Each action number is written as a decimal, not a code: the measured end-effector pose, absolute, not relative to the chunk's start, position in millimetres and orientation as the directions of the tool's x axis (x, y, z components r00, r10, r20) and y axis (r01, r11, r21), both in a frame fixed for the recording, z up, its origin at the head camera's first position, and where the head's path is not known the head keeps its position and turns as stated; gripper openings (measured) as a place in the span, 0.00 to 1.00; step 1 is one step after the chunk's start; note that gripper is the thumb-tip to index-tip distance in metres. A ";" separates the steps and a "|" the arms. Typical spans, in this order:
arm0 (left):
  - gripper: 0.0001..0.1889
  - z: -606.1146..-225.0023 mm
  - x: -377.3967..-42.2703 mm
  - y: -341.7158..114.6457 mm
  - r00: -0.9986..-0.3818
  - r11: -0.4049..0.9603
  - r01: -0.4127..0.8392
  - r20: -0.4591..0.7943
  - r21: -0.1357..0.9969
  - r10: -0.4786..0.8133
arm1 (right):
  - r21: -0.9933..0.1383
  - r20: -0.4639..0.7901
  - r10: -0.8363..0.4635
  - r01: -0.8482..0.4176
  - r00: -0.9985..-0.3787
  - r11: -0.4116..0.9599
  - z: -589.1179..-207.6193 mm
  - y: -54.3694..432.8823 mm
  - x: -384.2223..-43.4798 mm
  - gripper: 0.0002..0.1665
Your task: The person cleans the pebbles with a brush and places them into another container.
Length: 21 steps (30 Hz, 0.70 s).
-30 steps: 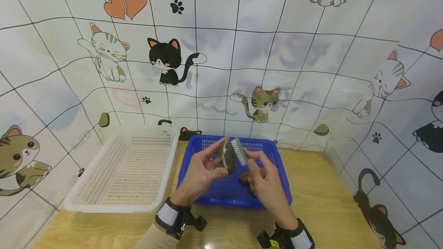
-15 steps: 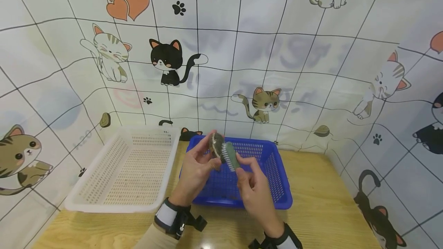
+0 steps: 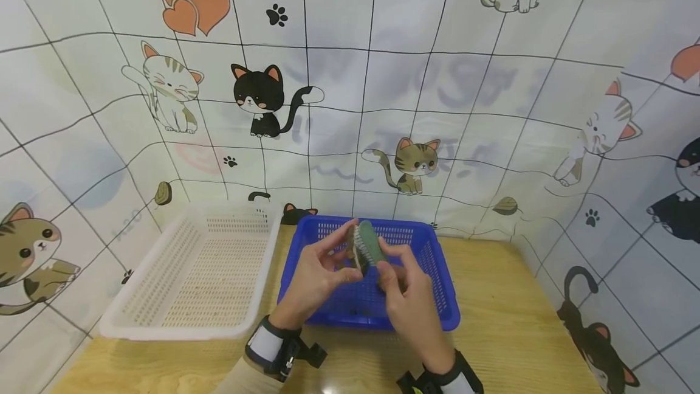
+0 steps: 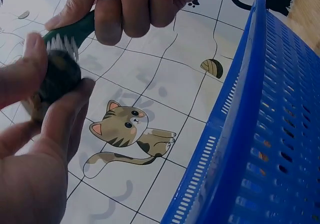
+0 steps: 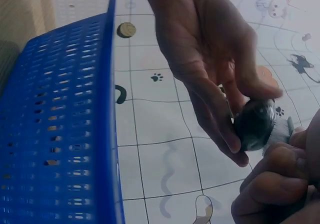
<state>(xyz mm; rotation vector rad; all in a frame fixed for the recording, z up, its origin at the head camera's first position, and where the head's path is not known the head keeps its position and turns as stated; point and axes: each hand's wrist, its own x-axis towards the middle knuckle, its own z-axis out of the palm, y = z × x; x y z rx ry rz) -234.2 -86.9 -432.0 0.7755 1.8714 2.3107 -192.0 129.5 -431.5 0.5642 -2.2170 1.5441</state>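
My left hand holds a dark, rounded shell with a pale edge between its thumb and fingers, above the blue basket. A green scrubbing brush with white bristles is gripped by my right hand. Its bristles press against the shell's right side, and the brush hides much of the shell in the head view. From the right wrist, the dark shell looks glossy, with the bristles at its surface.
A white perforated basket stands left of the blue one on the wooden table. Brownish patches show through the blue basket's holes in both wrist views. A cat-printed sheet hangs behind and at the sides.
The right hand moved left with the brush, bringing the bristles from beside the shell onto it. The left hand shifted the shell left, then back right, turning it a little.
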 end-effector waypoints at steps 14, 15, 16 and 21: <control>0.52 -433.3 -231.3 -85.6 -0.779 -0.395 0.303 0.464 0.867 0.421 | -0.906 0.393 -0.159 -0.411 -0.906 0.101 -427.3 143.2 -197.0 0.21; 0.53 -433.0 -230.8 -85.7 -0.786 -0.409 0.305 0.469 0.860 0.402 | -0.906 0.396 -0.162 -0.414 -0.904 0.094 -427.8 141.5 -196.0 0.20; 0.54 -432.5 -230.2 -85.9 -0.794 -0.420 0.308 0.473 0.854 0.381 | -0.903 0.403 -0.165 -0.421 -0.900 0.089 -428.0 139.6 -195.2 0.20; 0.55 -431.1 -231.1 -86.9 -0.836 -0.437 0.321 0.468 0.840 0.287 | -0.876 0.462 -0.188 -0.478 -0.867 0.055 -428.8 130.8 -190.6 0.20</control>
